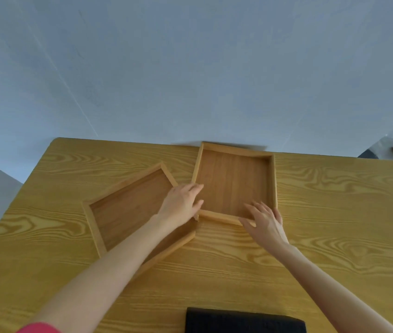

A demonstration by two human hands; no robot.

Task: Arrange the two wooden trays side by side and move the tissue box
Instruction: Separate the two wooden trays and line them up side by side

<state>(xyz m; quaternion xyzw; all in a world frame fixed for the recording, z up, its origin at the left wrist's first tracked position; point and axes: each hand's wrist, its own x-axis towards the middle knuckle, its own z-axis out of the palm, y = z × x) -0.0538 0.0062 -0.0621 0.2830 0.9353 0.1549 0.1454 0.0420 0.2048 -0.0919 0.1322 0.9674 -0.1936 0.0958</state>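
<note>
Your left hand [182, 200] and right hand [264, 218] grip the near rim of the right tray [235, 183], at the desk's [334, 212] far edge. The left tray [128, 210] sits angled, touching it. A black box [244, 320] lies nearest you.

The left forearm [123, 258] crosses the left wooden tray [128, 207] and hides part of its floor and most of its near-right rim, while the left hand [182, 203] covers the spot where this tray's corner nears the right wooden tray [235, 183], so whether the two touch there cannot be told. The right hand [264, 221] hides the right tray's near-right corner, and that tray's far edge is smeared by blur. A black object [244, 320], perhaps the tissue box, is cut off by the bottom edge, as is a red sleeve [38, 328].
</note>
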